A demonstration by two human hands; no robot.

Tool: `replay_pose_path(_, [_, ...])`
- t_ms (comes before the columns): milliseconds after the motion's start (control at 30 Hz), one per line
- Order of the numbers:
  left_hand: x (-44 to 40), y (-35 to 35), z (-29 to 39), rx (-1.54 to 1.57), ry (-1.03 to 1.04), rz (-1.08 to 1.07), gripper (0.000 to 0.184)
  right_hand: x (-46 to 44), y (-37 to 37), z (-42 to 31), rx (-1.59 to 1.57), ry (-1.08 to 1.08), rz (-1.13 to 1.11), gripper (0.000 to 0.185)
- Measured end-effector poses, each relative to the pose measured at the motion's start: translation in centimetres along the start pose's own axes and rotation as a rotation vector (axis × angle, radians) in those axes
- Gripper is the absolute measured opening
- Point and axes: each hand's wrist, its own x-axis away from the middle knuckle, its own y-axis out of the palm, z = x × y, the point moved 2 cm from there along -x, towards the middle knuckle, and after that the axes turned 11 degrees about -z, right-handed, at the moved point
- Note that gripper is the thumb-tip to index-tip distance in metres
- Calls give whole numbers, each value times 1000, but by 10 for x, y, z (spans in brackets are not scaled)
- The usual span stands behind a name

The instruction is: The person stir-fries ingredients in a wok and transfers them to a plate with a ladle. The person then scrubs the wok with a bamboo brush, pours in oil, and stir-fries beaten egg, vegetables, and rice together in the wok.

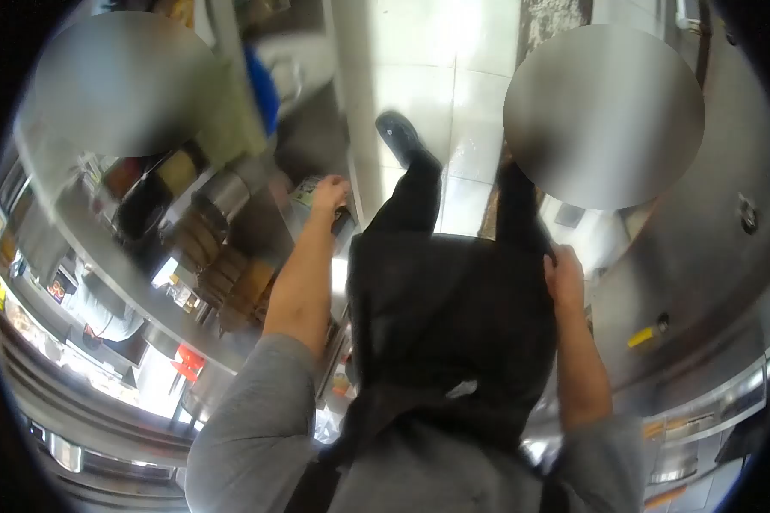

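Observation:
My left hand (pixel 329 195) is stretched forward by the edge of the steel counter on the left. Its fingers are curled together beside a small green and white packet (pixel 305 193), and what they hold, if anything, is too blurred to make out. At my right side, my right hand (pixel 565 275) hangs with bent fingers against the edge of my black apron (pixel 453 316). Whatever might be inside those fingers is hidden.
On the left counter (pixel 137 295) stand dark containers (pixel 180 171) and brown stacked items (pixel 218 265). Behind them is a blue round object (pixel 263 92). A steel surface (pixel 701 282) with a yellow-handled tool (pixel 646 333) lies right. Pale floor tiles (pixel 466 111) run between.

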Motion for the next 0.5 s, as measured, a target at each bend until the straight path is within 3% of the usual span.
replay_pose_path(67, [-43, -30, -23, -398, 11, 158, 39, -8, 16, 13, 60, -12, 58, 28])
replay_pose_path(133, [-74, -50, -37, -508, -73, 276, 40, -11, 18, 23, 49, 133, -51, 30])
replay_pose_path(167, [-86, -62, -42, -610, -145, 391, 42, -10, 21, 33, 84, 94, -9, 30])
replay_pose_path(233, [-125, -90, -58, -678, -184, 390, 45, -10, 23, 35, 109, 58, 31, 29])
replay_pose_path(300, [-167, -117, -81, -740, -222, 387, 49, -14, 14, 24, -129, 192, 30, 26])
replay_pose_path(367, [-198, -149, -100, -761, -314, 760, 56, -17, 17, 16, -169, 178, 25, 25])
replay_pose_path(400, [-214, -162, -105, -764, -320, 767, 56, -19, 19, 11, -204, 166, 35, 24])
replay_pose_path(500, [-241, -186, -104, -1233, -675, 794, 58, -20, 21, 3, -123, 131, 77, 24])
